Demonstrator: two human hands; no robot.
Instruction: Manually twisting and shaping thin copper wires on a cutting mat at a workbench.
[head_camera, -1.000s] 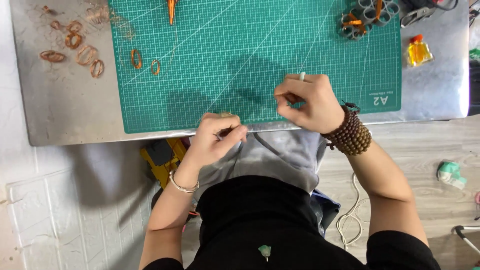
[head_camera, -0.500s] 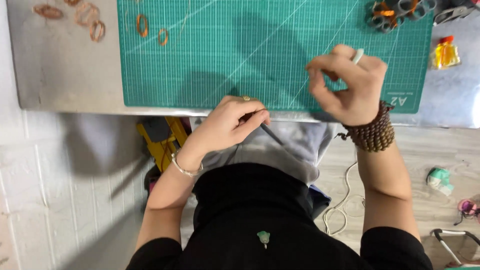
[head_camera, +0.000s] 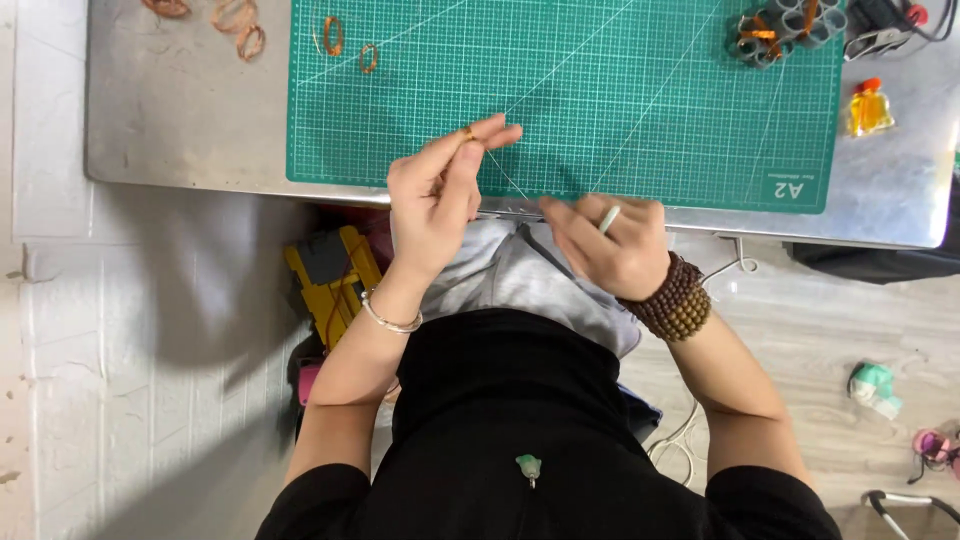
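Spanning the metal surface (head_camera: 180, 120), a green cutting mat (head_camera: 640, 110) is seen beneath both hands. A thin wire (head_camera: 503, 172) is pinched in the narrow grip of the left hand (head_camera: 440, 195) over the mat's near edge; it is drawn down to the right hand (head_camera: 610, 245), closed there at the surface's edge.

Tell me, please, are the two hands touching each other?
Apart. The head view shows green mat and table edge between the left hand and right hand.
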